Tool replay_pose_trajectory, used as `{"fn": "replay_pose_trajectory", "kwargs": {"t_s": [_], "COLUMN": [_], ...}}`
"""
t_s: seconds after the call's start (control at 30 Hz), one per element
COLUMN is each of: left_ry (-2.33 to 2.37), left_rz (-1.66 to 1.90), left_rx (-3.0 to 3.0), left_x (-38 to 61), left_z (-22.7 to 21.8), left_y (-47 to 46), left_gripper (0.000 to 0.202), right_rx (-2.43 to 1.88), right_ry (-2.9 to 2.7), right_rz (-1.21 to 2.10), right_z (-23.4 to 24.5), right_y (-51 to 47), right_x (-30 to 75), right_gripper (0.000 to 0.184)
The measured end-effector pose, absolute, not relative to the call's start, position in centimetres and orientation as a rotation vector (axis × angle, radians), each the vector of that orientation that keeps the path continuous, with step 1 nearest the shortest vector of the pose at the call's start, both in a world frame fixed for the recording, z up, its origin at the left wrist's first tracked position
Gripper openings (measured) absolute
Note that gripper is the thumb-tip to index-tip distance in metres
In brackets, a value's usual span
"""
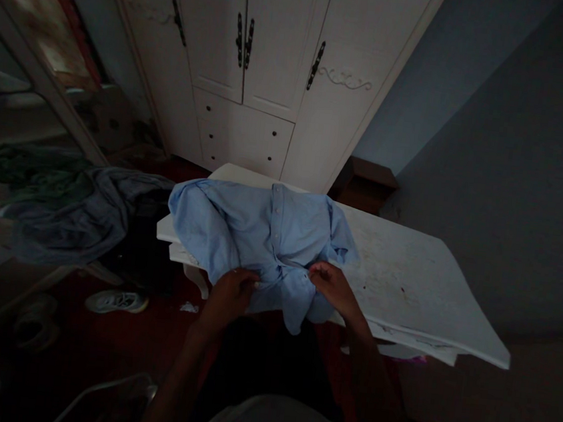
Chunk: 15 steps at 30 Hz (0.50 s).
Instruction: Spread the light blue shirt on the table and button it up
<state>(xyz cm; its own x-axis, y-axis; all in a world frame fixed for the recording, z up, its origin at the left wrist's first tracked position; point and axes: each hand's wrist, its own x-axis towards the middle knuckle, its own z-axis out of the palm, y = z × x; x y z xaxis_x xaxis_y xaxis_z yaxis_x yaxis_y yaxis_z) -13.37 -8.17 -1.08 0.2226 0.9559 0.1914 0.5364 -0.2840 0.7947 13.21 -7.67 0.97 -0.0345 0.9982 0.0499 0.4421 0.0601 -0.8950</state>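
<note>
– What do the left fingers and right fingers hold?
– Both pinch the wrinkled blue shirt, small round buttons in a line
– Where's it lying?
– Across the stained white bench, near end hanging over

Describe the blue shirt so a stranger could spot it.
Before the big pale wardrobe stands a white table. On its left part lies the blue shirt, the left hand and right hand at its near edge. Its light blue and button row set it apart from the grey cloth and green cloth farther left.
</note>
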Motion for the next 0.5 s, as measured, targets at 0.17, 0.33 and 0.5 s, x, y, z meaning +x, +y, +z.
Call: {"fn": "replay_pose_trajectory", "kwargs": {"t_s": [0.17, 0.33, 0.5], "left_ry": [1.416, 1.427, 1.525], "left_rz": [0.970, 0.874, 0.745], "left_rx": [2.047, 2.221, 2.297], "left_x": [-11.8, -9.4, -8.5], "left_z": [1.0, 0.8, -0.4], "left_y": [-7.3, -5.4, -4.5], "left_gripper": [0.020, 0.021, 0.023], "right_rx": [-1.426, -1.347, -1.498], "right_ry": [-1.777, -2.163, -2.308], "right_rz": [0.436, 0.261, 0.418], "right_z": [2.1, 4.2, 3.3], "right_y": [-7.9, -6.9, -4.2], "right_x": [10.8, 7.1, 6.8], "right_gripper": [0.031, 0.023, 0.017]}}
